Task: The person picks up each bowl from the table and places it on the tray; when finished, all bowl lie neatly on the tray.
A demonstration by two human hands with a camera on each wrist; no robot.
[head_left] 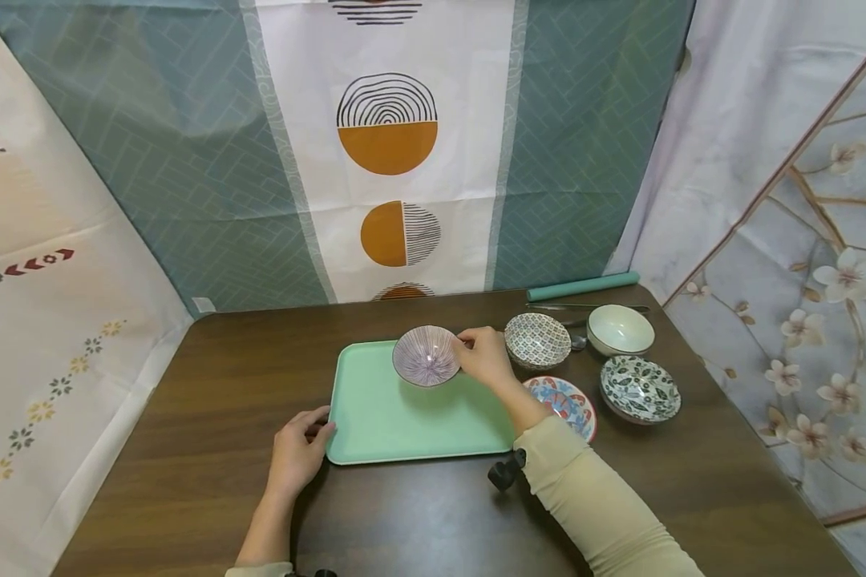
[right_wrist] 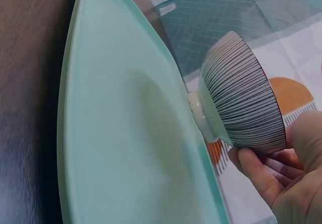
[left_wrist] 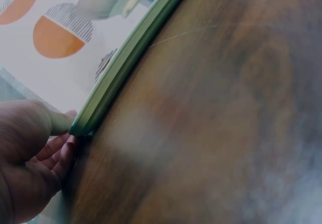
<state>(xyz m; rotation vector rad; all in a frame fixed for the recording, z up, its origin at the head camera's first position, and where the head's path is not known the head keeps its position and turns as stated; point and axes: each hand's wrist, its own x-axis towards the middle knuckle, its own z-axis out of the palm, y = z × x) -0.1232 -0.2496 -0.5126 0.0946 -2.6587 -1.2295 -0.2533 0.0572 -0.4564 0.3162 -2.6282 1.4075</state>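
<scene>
A purple-striped bowl (head_left: 426, 357) is held over the back part of a mint-green tray (head_left: 382, 425). My right hand (head_left: 485, 357) pinches its right rim, thumb and fingers on either side of the wall. In the right wrist view the striped bowl (right_wrist: 241, 98) shows its outside and pale foot above the tray (right_wrist: 115, 133), and a soft shadow falls on the tray. At the tray's left edge, my left hand (head_left: 299, 449) grips the rim near the front corner. The left wrist view shows the thumb and fingers of the left hand (left_wrist: 30, 153) about the tray's corner (left_wrist: 83, 126).
Right of the tray stand a patterned bowl (head_left: 537, 340), a cream bowl (head_left: 621, 329), a leaf-patterned bowl (head_left: 640, 389) and a red-and-blue plate (head_left: 566, 405). A spoon (head_left: 578, 343) lies between bowls. At the back is a teal roll (head_left: 583, 286) beside a thin utensil (head_left: 584, 306).
</scene>
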